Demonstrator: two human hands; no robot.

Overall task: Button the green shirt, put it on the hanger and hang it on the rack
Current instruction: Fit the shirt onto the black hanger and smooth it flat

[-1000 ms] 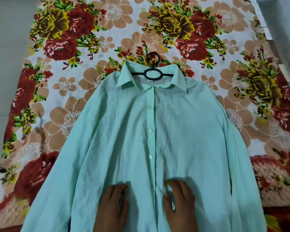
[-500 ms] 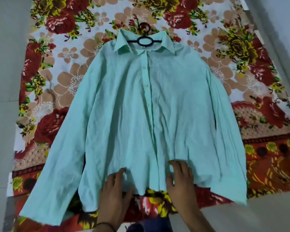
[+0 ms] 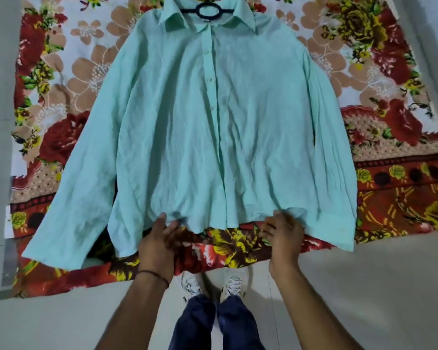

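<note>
- A person's two legs in dark blue trousers [image 3: 195,322] and a pair of white shoes [image 3: 234,285] stand on the pale floor [image 3: 364,286], just short of the blanket's near edge.
- Both bare forearms reach forward. A thin dark band [image 3: 153,274] circles the left wrist.
- The left hand [image 3: 159,238] is at the hem of the green shirt [image 3: 213,122], left of the button strip. Its fingertips lie over the cloth and the thumb closes beside them, pinching the edge, which puckers there.
- The right hand [image 3: 283,236] is at the same hem, right of the strip. Its fingers are curled tight round a small bunched fold of cloth.
- The hands are apart, with the strip's lower end between them. The whole shirt lies beyond the two grips, stretching away from the person.
- The shirt lies front up on a floral blanket [image 3: 61,72]. Its sleeves are spread outward and down to either side, with the cuffs near the blanket's front edge.
- Small buttons run up the middle strip, which looks closed.
- At the far end the collar lies open around a black hanger [image 3: 209,10]. The ring of the hanger shows in the neck opening.
</note>
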